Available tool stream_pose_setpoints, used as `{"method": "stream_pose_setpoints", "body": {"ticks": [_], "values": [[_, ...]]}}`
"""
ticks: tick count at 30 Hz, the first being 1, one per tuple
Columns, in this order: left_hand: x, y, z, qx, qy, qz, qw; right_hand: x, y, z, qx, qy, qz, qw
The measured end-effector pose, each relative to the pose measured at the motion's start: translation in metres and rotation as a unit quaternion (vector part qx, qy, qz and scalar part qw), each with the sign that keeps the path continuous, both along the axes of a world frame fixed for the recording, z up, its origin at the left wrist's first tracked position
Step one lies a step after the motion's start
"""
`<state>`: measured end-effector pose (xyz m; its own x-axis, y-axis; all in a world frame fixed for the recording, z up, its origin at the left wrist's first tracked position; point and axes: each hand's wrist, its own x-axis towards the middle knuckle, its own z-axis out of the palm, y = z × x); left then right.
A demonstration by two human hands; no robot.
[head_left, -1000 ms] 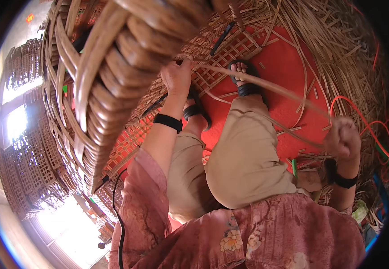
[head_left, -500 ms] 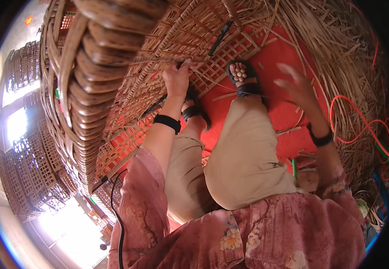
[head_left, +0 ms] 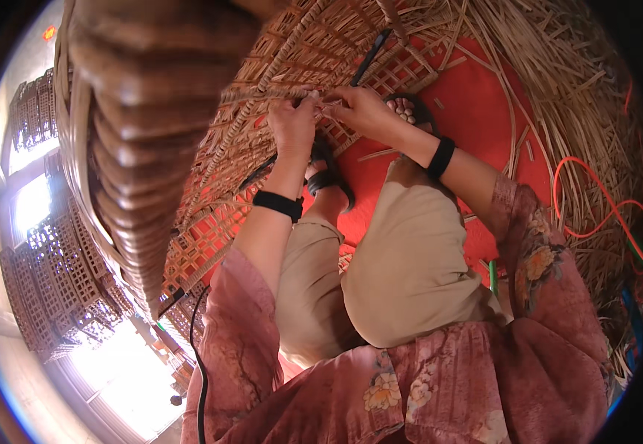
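Right hand (head_left: 355, 111) has come in from the open right side to the left hand (head_left: 293, 124), which has stayed put at the woven basket (head_left: 280, 48).

Fingers of both hands bend inward, tips almost meeting; whether they clamp on a strand is too small to tell; the basket stands before the person and to the left, its thick braided rim (head_left: 140, 96) nearest the camera, probably turned so both hands reach the inner wall; loose cane strips (head_left: 551, 89) lie to the right, likely for easy reach, beside red sheeting (head_left: 477, 85).
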<state>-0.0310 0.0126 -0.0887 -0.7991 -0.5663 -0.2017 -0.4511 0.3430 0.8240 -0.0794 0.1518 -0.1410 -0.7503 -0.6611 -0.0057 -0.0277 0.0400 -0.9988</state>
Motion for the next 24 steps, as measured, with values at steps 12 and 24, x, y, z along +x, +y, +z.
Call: {"method": "stream_pose_setpoints", "body": {"ticks": [12, 24], "values": [[0.0, -0.013, 0.003, 0.019, -0.009, -0.111, 0.994, -0.008, -0.021, -0.048, -0.03, 0.054, -0.051, 0.997], [-0.004, 0.008, 0.011, 0.002, 0.003, -0.048, 0.999, -0.011, -0.015, -0.059, -0.055, -0.074, 0.034, 0.995]]}}
